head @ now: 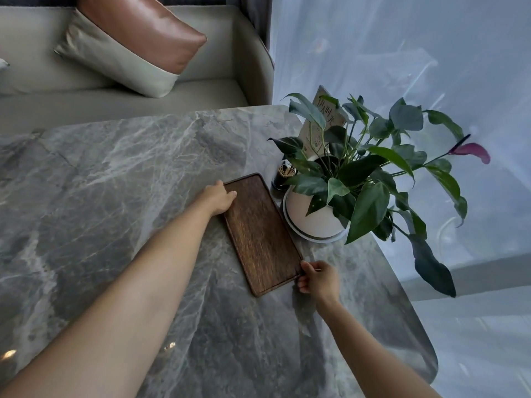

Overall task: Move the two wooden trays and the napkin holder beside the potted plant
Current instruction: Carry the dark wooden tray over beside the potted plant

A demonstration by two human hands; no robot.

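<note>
A dark wooden tray (261,234) lies flat on the grey marble table (115,182), just left of the potted plant (313,216) in its white pot. My left hand (219,199) holds the tray's far left edge, fingers curled over the rim. At the near right corner, my right hand (317,278) pinches the rim. Whether this is one tray or two stacked I cannot tell. No napkin holder is visible.
A small dark toothpick holder (283,176) stands behind the tray, against the pot. A paper card (321,122) rises among the leaves. A sofa with a cushion (129,50) lies beyond the table. The table's right edge (402,282) runs close to the pot.
</note>
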